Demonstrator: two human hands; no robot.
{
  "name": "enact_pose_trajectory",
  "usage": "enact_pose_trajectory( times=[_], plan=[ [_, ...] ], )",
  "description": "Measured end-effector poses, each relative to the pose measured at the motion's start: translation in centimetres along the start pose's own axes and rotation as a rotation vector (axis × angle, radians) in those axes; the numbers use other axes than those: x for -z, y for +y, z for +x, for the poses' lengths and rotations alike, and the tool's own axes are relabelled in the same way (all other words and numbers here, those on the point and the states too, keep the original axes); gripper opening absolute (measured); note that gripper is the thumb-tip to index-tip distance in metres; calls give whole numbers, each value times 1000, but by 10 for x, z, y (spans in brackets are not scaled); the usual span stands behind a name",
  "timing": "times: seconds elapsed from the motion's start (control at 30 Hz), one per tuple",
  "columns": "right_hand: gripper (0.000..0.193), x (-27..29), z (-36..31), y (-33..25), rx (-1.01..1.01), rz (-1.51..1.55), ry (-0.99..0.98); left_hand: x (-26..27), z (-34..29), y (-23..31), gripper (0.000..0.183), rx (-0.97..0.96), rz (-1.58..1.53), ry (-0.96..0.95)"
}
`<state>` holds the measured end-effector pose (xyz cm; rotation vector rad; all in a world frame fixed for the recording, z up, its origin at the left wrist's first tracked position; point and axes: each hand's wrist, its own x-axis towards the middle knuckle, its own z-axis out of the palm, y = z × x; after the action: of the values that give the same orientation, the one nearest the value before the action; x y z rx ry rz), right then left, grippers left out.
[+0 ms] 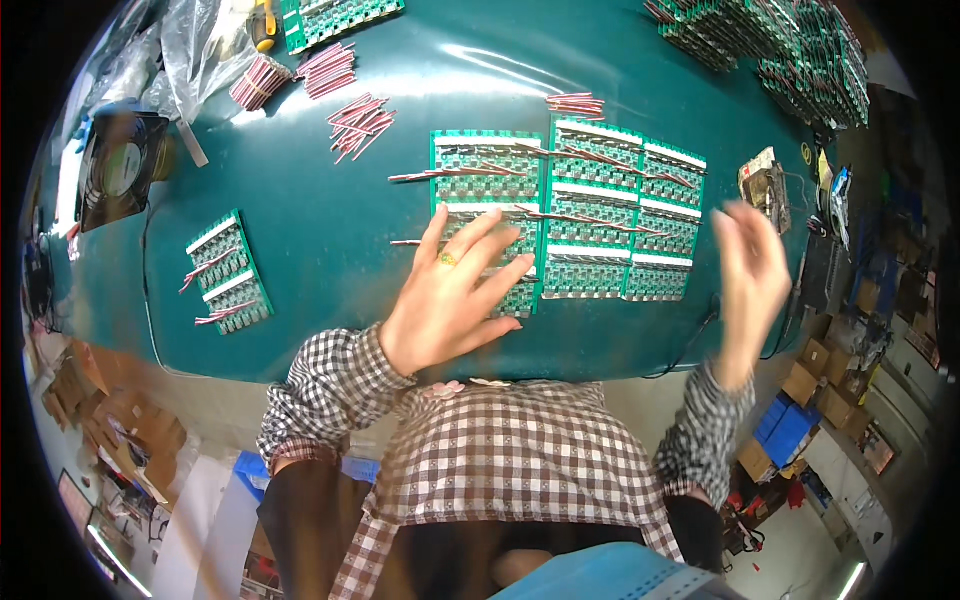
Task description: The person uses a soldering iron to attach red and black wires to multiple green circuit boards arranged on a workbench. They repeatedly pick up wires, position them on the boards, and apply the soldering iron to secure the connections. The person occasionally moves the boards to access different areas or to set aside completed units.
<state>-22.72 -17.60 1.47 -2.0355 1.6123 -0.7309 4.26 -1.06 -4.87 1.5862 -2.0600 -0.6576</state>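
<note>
My left hand [455, 285] lies with fingers spread over the lower part of a green circuit board panel [485, 150]. A ring is on one finger. Right of that panel and close to it are a middle circuit board panel [590, 272] and a right-hand one [660, 280]. Red, white and dark wires [590, 156] lie across all three in rows. My right hand [752, 275] is raised just right of the panels, apart from them. Its fingertips are blurred, and whether they hold anything does not show.
A smaller wired board [230, 272] lies at left. Wire bundles [362, 127] and a short wire pile [576, 105] lie farther back. Stacked circuit boards [815, 60] fill the far right corner. A black fan [122, 168] stands at the left edge, near plastic bags [205, 50].
</note>
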Motion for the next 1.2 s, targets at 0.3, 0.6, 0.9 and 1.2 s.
enact_pose_trajectory(
  times=[0.3, 0.6, 0.9, 1.2],
  plan=[
    [39, -130, 53, -16, 577, -194, -88, 2, -3, 0, 66, 39, -39, -2],
    [38, -131, 60, -10, 517, -51, -126, 3, -1, -1, 66, 28, -70, -33],
    [30, -126, 64, -2, 584, -37, -172, 8, -1, 0, 64, 11, -81, -38],
    [20, -126, 63, 1, 592, 124, -199, 9, -5, -1, 64, 36, -107, -31]
  ],
)
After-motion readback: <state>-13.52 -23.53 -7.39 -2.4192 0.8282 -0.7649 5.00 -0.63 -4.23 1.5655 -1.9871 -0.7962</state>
